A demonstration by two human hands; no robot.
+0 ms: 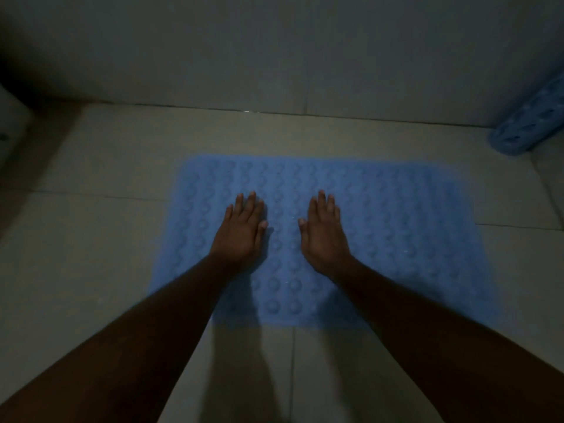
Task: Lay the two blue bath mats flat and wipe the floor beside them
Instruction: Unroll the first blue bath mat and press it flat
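A blue bath mat (396, 215) with rows of round bumps lies flat on the pale tiled floor in the middle of the view. My left hand (241, 228) rests palm down on its left-centre part, fingers stretched out and holding nothing. My right hand (323, 233) presses flat on the mat just to the right of it, also with nothing in it. A second blue bath mat (531, 123) leans tilted against the wall at the far right edge, only partly in view.
Pale floor tiles (100, 239) surround the mat on the left, front and right. A tiled wall (274, 50) rises just behind the mat. A dark, unclear object (12, 123) stands at the far left. The room is dim.
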